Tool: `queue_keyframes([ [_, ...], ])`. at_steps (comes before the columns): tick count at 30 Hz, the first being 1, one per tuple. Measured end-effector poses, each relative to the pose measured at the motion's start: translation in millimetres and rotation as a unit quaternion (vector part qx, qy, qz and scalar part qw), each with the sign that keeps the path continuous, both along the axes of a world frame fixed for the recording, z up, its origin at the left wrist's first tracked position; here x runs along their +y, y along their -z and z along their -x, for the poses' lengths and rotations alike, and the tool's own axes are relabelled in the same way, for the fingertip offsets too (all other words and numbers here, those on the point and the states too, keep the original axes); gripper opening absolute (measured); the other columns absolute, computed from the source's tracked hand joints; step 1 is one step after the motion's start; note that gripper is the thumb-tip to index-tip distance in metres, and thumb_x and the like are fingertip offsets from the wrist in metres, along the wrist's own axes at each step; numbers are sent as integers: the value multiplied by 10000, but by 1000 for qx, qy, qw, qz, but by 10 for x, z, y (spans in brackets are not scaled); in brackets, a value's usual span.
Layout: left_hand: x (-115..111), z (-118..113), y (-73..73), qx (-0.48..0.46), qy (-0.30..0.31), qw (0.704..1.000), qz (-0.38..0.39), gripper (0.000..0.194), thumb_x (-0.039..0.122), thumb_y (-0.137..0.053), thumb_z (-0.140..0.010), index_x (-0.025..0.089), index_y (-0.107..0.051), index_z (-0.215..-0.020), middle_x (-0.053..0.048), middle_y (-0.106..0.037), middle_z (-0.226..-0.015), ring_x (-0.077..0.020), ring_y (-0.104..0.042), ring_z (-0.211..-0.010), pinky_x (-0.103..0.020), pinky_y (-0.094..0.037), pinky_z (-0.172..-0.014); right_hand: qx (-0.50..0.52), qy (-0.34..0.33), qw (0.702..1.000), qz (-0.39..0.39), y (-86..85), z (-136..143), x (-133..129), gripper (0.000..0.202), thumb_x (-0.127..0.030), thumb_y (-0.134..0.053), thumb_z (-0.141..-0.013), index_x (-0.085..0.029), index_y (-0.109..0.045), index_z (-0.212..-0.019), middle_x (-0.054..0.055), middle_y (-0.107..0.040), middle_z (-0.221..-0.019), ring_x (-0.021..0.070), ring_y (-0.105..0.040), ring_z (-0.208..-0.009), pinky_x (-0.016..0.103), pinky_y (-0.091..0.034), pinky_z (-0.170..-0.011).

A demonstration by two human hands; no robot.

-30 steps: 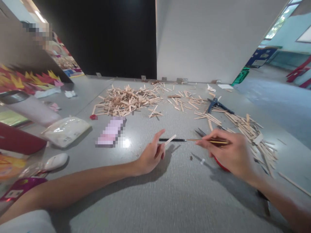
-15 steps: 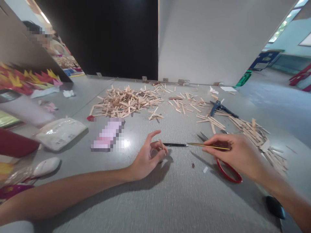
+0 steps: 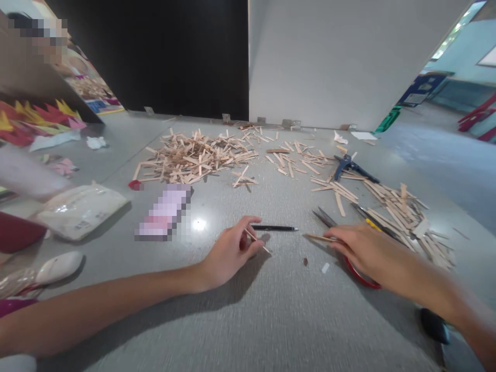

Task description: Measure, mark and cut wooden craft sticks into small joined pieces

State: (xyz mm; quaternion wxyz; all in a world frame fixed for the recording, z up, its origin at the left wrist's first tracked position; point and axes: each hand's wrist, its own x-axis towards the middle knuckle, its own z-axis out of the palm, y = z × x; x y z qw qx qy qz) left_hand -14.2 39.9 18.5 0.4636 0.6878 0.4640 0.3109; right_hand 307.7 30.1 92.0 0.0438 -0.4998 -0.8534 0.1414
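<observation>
My left hand (image 3: pixel 234 250) is closed, its fingertips pinching a thin wooden stick (image 3: pixel 265 250) that slants down to the right. Just beyond those fingers a black pen (image 3: pixel 275 228) lies on the grey table. Fingers of my right hand (image 3: pixel 356 248) are closed around gold-coloured tweezers (image 3: pixel 320 237), whose tips point left toward the pen's end without touching it. Partly hidden beneath my right hand is a pair of scissors with red handles (image 3: pixel 362 276); their blades show beyond the fingers.
A heap of wooden strips (image 3: pixel 197 155) spreads at the back, with more strips (image 3: pixel 399 206) on the right. Blue pliers (image 3: pixel 351 169) lie among them. A blurred pink phone-like item (image 3: pixel 165 212), a plastic packet (image 3: pixel 83 209) and a white mouse-shaped object (image 3: pixel 60 267) are left. Upright boards (image 3: pixel 349 62) stand behind.
The stick in my left hand has turned to a slant, and the raised index finger has curled in. My right hand has lowered slightly with the tweezers, uncovering a yellow-and-black tool behind it.
</observation>
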Motion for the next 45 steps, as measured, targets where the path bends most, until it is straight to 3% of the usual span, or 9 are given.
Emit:
queue_keyframes([
  [9,-6,53,-148,138,21,990,-25,447,398,-414,-1075,175,-655,-1378,-10,-695,-752,-217,-656,-665,-315,-512,-705,-26,-11,1000,6,1,125,-100,207,-219,-405,-1122,-224,-612,-1107,43,-739,-784,252,-764,-680,336,-450,-615],
  [13,18,64,-177,107,30,994,-20,522,353,-482,-1007,161,-622,-1472,-16,-711,-805,-201,-635,-655,-306,-498,-696,-9,-13,1000,8,8,150,-94,277,-236,-390,-1143,-238,-666,-1120,61,-767,-892,264,-793,-838,350,-491,-713],
  [16,32,60,-181,64,48,996,27,595,386,-572,-956,163,-599,-1506,-35,-737,-894,-195,-655,-689,-294,-500,-686,-11,-31,999,8,19,151,-92,276,-230,-405,-1142,-236,-681,-1133,40,-735,-829,238,-764,-745,327,-467,-660],
  [23,22,79,-171,141,154,978,-21,277,296,-565,-996,183,-793,-1105,-9,-685,-735,-157,-565,-619,-263,-414,-667,-26,-86,996,-28,28,206,-118,222,-75,-499,-1040,-213,-669,-1075,-7,-677,-707,205,-698,-594,295,-397,-560],
  [27,12,88,-174,145,177,972,-51,331,263,-464,-1051,203,-781,-1124,-37,-748,-822,-166,-614,-679,-256,-415,-674,-20,-75,997,-22,21,235,-104,267,-46,-527,-1021,-205,-688,-1161,19,-766,-806,222,-770,-701,286,-471,-614],
  [33,80,82,-185,91,156,982,58,475,508,-401,-1125,198,-705,-932,36,-582,-573,-139,-506,-500,-239,-399,-583,3,-130,991,-44,63,321,-64,357,-94,-507,-1083,-213,-707,-1355,74,-862,-1124,244,-840,-922,308,-576,-714],
  [38,159,91,-198,48,196,976,85,547,576,-398,-1132,166,-753,-1202,57,-514,-533,-136,-444,-464,-223,-355,-529,-52,-189,963,-184,188,304,-57,429,-79,-433,-1105,-156,-644,-1471,87,-840,-1013,195,-748,-636,307,-436,-512],
  [41,179,98,-191,52,208,976,42,543,526,-451,-1127,188,-647,-1504,73,-481,-579,-136,-424,-488,-219,-337,-541,-79,-222,941,-245,222,288,-52,474,-20,-377,-1082,-133,-637,-1463,37,-751,-817,173,-673,-563,302,-347,-480],
  [45,183,125,-171,69,223,972,13,596,428,-537,-1085,216,-524,-1643,94,-451,-615,-138,-403,-512,-222,-368,-582,-82,-247,927,-269,239,316,-66,456,20,-392,-1053,-118,-674,-1383,16,-690,-751,153,-610,-526,303,-316,-495],
])
